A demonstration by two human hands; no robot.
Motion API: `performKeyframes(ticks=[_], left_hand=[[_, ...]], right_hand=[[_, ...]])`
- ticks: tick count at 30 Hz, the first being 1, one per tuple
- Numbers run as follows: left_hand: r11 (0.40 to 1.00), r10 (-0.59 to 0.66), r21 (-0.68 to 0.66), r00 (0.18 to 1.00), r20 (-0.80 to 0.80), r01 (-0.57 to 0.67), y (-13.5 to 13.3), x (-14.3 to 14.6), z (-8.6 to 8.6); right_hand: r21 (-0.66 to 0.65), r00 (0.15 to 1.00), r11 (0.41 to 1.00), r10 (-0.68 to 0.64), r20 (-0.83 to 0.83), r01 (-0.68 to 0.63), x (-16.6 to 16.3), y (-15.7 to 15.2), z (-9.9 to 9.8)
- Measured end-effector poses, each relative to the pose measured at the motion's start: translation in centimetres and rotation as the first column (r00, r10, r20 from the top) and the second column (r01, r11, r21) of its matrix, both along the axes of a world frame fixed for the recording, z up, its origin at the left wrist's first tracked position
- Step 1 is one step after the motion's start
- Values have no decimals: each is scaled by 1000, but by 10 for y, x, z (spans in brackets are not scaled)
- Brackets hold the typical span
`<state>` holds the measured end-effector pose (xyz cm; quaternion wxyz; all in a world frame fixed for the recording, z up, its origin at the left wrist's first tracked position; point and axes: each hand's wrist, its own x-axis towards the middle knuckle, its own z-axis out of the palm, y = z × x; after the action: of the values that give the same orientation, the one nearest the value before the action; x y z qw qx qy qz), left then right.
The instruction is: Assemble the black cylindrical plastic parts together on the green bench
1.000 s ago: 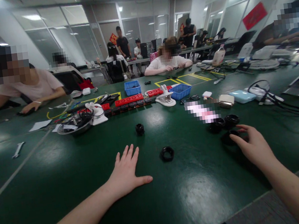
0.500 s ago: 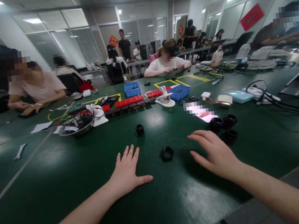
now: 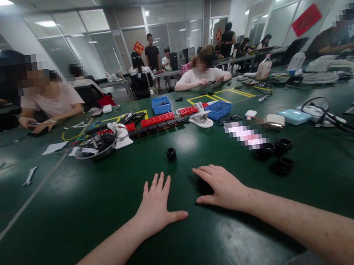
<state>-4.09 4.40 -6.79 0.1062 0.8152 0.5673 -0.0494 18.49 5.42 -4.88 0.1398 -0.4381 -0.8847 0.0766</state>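
Note:
My left hand [image 3: 156, 203] lies flat on the green table [image 3: 77, 213], fingers spread, holding nothing. My right hand [image 3: 220, 185] is just to its right, fingers stretched leftward and thumb apart, arched over the spot where a black ring lay; only a dark patch shows under the palm. A small black cylindrical part [image 3: 171, 154] stands beyond the two hands. Three more black rings [image 3: 282, 164] sit in a cluster to the right, apart from both hands.
Across the middle lie red power strips [image 3: 158, 119], two blue bins [image 3: 218, 109], a white clamp [image 3: 201, 120] and a metal bowl of cables [image 3: 96, 146]. A wrench [image 3: 30, 176] lies far left; cables [image 3: 333, 119] far right. Other people sit around the table.
My right hand has swung left from the cluster of rings to the lone ring in the middle and now covers it. My left hand has stayed flat in place.

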Motion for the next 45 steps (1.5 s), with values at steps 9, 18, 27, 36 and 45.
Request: performKeyframes(ticks=[9, 18, 27, 36, 45], left_hand=[[1000, -1, -27, 1000, -13, 1, 1, 0, 1], [1000, 1, -30, 999, -32, -2, 1, 2, 3], [1000, -4, -27, 1000, -10, 3, 2, -3, -3], [1000, -12, -13, 1000, -15, 11, 2, -2, -2], [1000, -3, -8, 999, -40, 3, 2, -1, -1]], right_hand=[[-78, 995, 997, -4, -95, -4, 10, 4, -5], [-96, 991, 991, -102, -85, 94, 12, 28, -14], [-70, 958, 956, -286, -25, 284, 41, 60, -14], [-63, 939, 937, -343, 19, 343, 75, 34, -14], [-80, 942, 938, -336, 27, 337, 95, -5, -9]])
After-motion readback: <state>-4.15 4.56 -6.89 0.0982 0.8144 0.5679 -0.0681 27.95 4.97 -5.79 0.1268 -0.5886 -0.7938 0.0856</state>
